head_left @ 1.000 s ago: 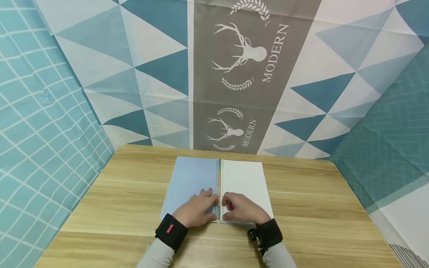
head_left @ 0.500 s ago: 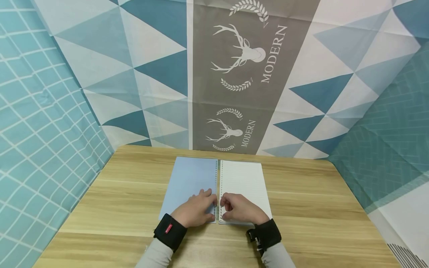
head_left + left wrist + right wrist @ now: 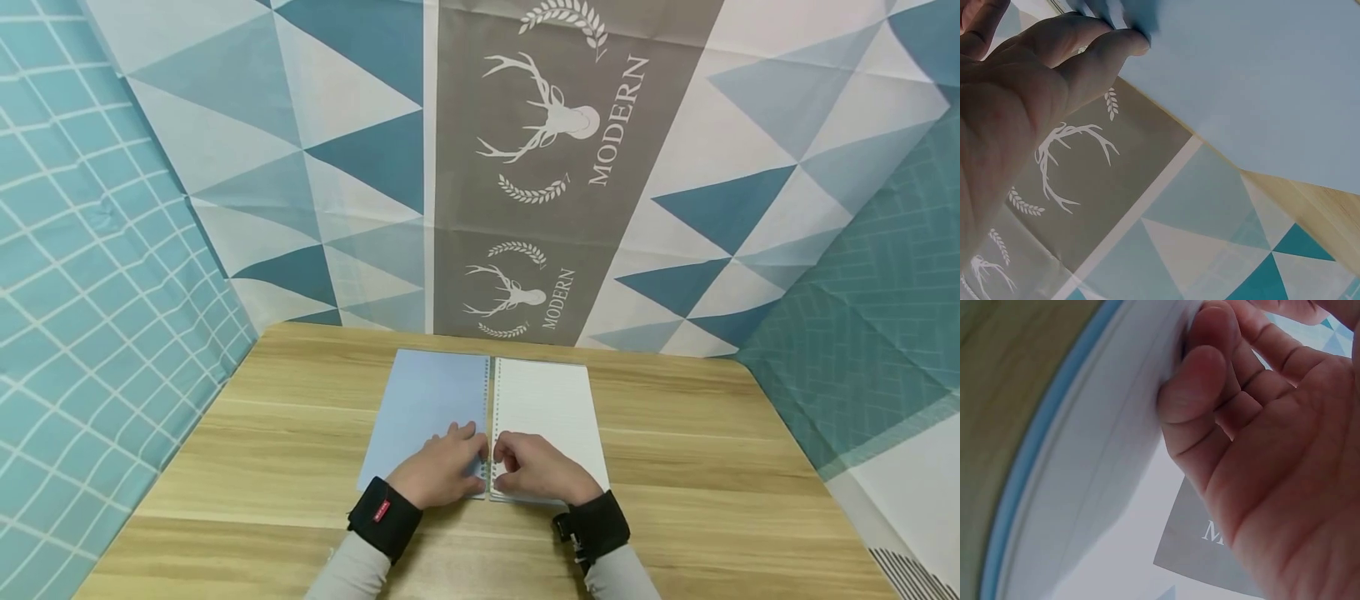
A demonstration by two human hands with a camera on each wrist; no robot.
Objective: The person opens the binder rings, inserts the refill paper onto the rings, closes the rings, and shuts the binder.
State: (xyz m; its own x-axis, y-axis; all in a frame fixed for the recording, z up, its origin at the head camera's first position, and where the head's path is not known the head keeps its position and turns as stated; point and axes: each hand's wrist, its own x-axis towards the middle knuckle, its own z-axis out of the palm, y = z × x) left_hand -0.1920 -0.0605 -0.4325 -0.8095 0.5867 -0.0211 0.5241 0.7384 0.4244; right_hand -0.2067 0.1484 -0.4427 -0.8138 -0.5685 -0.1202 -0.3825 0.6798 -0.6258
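A loose-leaf notebook lies spread flat on the table, its plain blue left side [image 3: 435,387] beside lined white pages [image 3: 551,396]. Rows of holes line both inner edges along the binding gap [image 3: 491,417]. At the lower binding, my left hand [image 3: 437,472] lies over the blue side with its index finger and thumb bent at the holed edge. Opposite it, my right hand [image 3: 551,468] curls over the white pages, fingertips and thumb at their holes. In the right wrist view the thumb and fingers [image 3: 1192,384] press against the white sheets [image 3: 1079,456]. The fingertips' contact with the rings is hidden.
The notebook rests near the back middle of a wood-grain table [image 3: 300,450]. A patterned cloth [image 3: 360,167] hangs behind the table's far edge, with blue grid cloth [image 3: 90,275] to the left. Black bands [image 3: 385,518] wrap both wrists.
Both hands stay at the lower binding with almost the same finger positions. The whole head view shifts very slightly; the notebook remains flat and spread.
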